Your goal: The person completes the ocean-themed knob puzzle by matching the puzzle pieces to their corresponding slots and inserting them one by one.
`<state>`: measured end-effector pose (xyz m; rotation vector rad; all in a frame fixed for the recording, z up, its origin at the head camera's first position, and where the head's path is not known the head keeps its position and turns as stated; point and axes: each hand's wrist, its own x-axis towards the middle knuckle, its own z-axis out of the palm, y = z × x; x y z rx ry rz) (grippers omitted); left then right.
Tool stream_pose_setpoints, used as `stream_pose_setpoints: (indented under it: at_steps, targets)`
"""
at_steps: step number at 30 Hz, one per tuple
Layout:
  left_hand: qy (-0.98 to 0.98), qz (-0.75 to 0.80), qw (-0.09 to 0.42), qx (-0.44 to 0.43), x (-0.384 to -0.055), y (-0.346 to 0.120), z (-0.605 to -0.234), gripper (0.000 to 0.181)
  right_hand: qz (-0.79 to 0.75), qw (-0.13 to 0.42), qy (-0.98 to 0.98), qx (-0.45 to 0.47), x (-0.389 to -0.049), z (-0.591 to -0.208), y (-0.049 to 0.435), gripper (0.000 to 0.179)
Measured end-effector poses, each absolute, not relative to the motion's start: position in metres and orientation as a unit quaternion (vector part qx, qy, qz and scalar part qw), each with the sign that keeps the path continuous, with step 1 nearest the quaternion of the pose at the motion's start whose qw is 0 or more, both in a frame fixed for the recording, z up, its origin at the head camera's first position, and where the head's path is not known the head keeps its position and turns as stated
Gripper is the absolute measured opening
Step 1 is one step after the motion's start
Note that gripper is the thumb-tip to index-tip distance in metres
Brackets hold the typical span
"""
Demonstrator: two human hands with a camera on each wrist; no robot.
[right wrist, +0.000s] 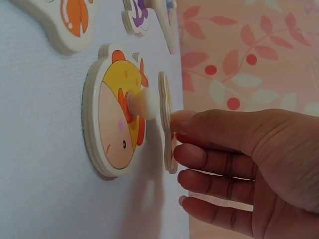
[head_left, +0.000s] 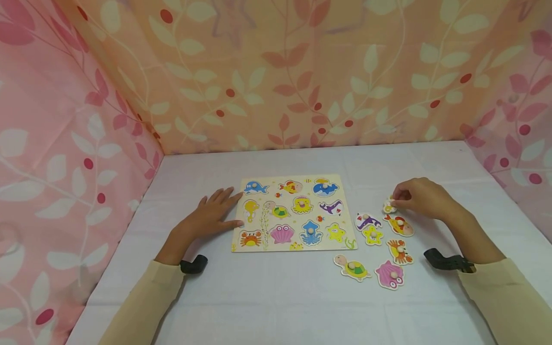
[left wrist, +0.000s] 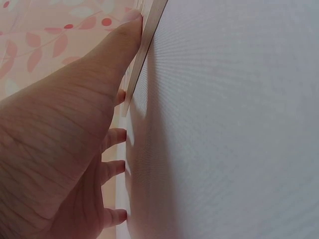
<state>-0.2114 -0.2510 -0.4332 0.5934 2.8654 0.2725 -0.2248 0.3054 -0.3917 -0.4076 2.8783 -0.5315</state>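
My right hand [head_left: 424, 199] pinches a small yellow-and-white puzzle piece [head_left: 389, 207] between thumb and fingers, above the loose pieces; the right wrist view shows this piece [right wrist: 167, 124] edge-on, its picture mostly hidden. Just beside it lies the fish piece [right wrist: 117, 119] with a round wooden knob. With fingers spread, my left hand [head_left: 209, 215] rests at the left edge of the wooden puzzle board [head_left: 239, 243], its thumb on the rim. Knobbed pieces sit in the board, among them a squid [head_left: 311, 233] and a blue whale [head_left: 325, 188].
Right of the board lie loose pieces: a purple-and-white sea animal [head_left: 368, 222], a starfish [head_left: 373, 235], a crab [head_left: 400, 252], a pink shell [head_left: 390, 275] and a turtle [head_left: 351, 267]. A white cloth [head_left: 267, 297] covers the table. Patterned curtains [head_left: 297, 72] stand behind and at both sides.
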Motion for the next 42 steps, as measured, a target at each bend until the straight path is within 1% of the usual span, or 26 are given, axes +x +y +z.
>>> stream_pose_setpoints:
  at_steps: [3,8,22,31,36,42]
  targets:
    - [0.970,0.097,0.106,0.198,-0.2107,-0.2508,-0.4325,0.097,-0.182,0.086,0.970,-0.138,-0.2257,-0.3946,0.3038,0.019]
    - [0.969,0.098,0.109,0.200,-0.2109,-0.2515,-0.4339,0.097,-0.188,0.092,0.969,-0.134,-0.2268,-0.4002,0.3037,0.021]
    - [0.969,0.095,0.102,0.203,-0.2117,-0.2519,-0.4344,0.097,-0.187,0.081,0.972,-0.118,-0.2267,-0.3989,0.3049,0.027]
    - [0.968,0.098,0.101,0.207,-0.2111,-0.2525,-0.4339,0.095,-0.184,0.051,0.974,-0.125,-0.2270,-0.3974,0.3061,0.029]
    - [0.969,0.096,0.102,0.205,-0.2109,-0.2526,-0.4344,0.095,-0.199,0.047,0.971,-0.123,-0.2256,-0.3953,0.3037,0.030]
    - [0.969,0.098,0.105,0.202,-0.2104,-0.2525,-0.4342,0.096,-0.206,0.036,0.970,-0.123,-0.2221,-0.3946,0.3011,0.027]
